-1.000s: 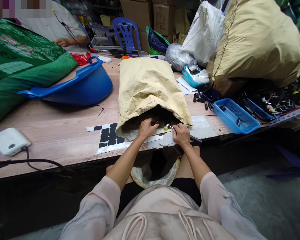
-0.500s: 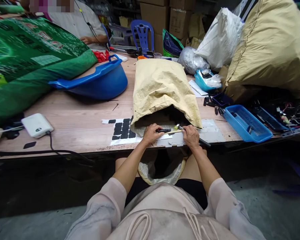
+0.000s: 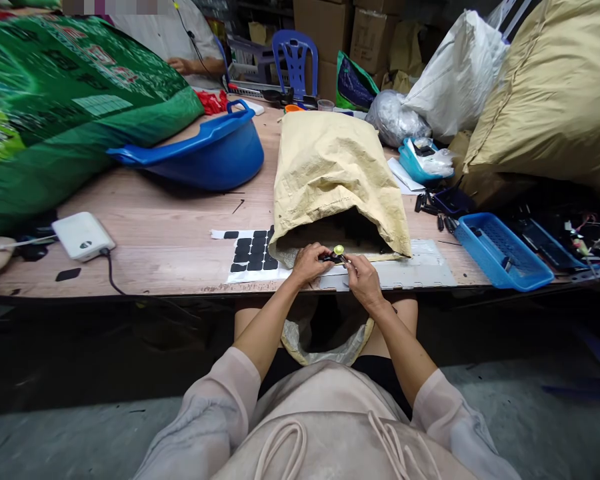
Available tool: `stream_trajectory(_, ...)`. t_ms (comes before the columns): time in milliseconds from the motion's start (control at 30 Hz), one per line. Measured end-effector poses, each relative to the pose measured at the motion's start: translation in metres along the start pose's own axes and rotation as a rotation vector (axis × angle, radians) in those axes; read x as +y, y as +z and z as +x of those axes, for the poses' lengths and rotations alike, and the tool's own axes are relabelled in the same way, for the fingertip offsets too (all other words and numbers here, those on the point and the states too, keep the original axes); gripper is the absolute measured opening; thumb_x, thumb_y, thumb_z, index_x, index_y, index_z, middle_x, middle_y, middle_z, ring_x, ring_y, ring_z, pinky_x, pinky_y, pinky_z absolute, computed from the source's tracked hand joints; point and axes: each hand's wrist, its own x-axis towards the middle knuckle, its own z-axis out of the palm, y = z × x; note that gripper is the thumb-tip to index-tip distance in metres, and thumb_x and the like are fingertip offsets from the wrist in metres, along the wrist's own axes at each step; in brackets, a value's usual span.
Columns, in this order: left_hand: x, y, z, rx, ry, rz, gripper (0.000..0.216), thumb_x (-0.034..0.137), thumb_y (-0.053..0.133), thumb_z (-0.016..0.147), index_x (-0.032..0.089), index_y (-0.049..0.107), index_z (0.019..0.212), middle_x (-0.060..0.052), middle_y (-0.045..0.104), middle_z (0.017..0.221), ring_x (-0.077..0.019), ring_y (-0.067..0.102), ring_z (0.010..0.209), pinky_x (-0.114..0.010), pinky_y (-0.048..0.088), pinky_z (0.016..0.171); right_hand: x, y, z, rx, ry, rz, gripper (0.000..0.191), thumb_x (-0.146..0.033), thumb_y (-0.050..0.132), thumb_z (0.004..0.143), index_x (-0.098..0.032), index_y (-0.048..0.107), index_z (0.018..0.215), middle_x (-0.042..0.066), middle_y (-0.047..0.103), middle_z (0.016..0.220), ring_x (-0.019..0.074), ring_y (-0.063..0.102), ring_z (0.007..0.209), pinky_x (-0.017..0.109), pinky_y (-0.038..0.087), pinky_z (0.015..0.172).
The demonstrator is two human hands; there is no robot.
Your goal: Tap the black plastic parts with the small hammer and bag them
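At the table's front edge my left hand [image 3: 309,264] pinches a small black part [image 3: 325,257], its fingers closed. My right hand [image 3: 366,281] is closed round a slim dark-handled tool with a round yellow head [image 3: 339,250]. That head touches or nearly touches the black part; I cannot tell which. Just behind both hands lies a tan sack [image 3: 330,160], its dark mouth facing me. A second open sack [image 3: 325,357] with a pale lining is between my knees. On the left hand's side lies a white sheet with black rounded stickers [image 3: 250,251].
To the left are a blue basin [image 3: 205,157], a big green sack [image 3: 80,107] and a white box with a cable [image 3: 83,236]. A blue basket [image 3: 503,253] and loose black parts lie on the right. Behind the table are a blue chair [image 3: 296,63] and another person's arm [image 3: 193,65].
My right hand has moved left, bringing the tool's yellow head up to the black part in my left hand. The whole view has shifted slightly.
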Motion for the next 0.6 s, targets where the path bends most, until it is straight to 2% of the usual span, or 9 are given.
stream_trajectory(167, 0.002, 0.000, 0.000, 0.000, -0.017, 0.006, 0.025, 0.035, 0.079, 0.079, 0.028, 0.082, 0.103, -0.003, 0.073, 0.095, -0.0235, 0.065, 0.096, -0.034, 0.049, 0.089, -0.002, -0.004, 0.000, -0.036, 0.023, -0.049, 0.034, -0.021, 0.047, 0.104, -0.022, 0.072, 0.127, 0.010, 0.072, 0.107, 0.0245, 0.068, 0.100, 0.033, 0.055, 0.089)
stream_trajectory(367, 0.000, 0.000, 0.000, -0.008, -0.008, -0.009, 0.022, 0.033, 0.081, 0.080, 0.028, 0.082, 0.101, -0.002, 0.073, 0.097, -0.0232, 0.065, 0.099, -0.034, 0.048, 0.090, -0.018, -0.012, 0.007, 0.029, -0.031, -0.045, 0.038, -0.024, 0.043, 0.107, -0.023, 0.069, 0.135, 0.010, 0.070, 0.108, 0.0226, 0.067, 0.100, 0.030, 0.055, 0.088)
stream_trajectory(600, 0.002, 0.000, -0.001, -0.001, -0.013, -0.006, 0.016, 0.034, 0.081, 0.080, 0.028, 0.082, 0.095, -0.002, 0.072, 0.094, -0.0222, 0.064, 0.096, -0.034, 0.048, 0.088, -0.017, -0.008, -0.004, -0.076, -0.024, -0.139, 0.038, -0.022, 0.047, 0.106, -0.026, 0.072, 0.134, 0.007, 0.067, 0.096, 0.0212, 0.067, 0.087, 0.027, 0.054, 0.077)
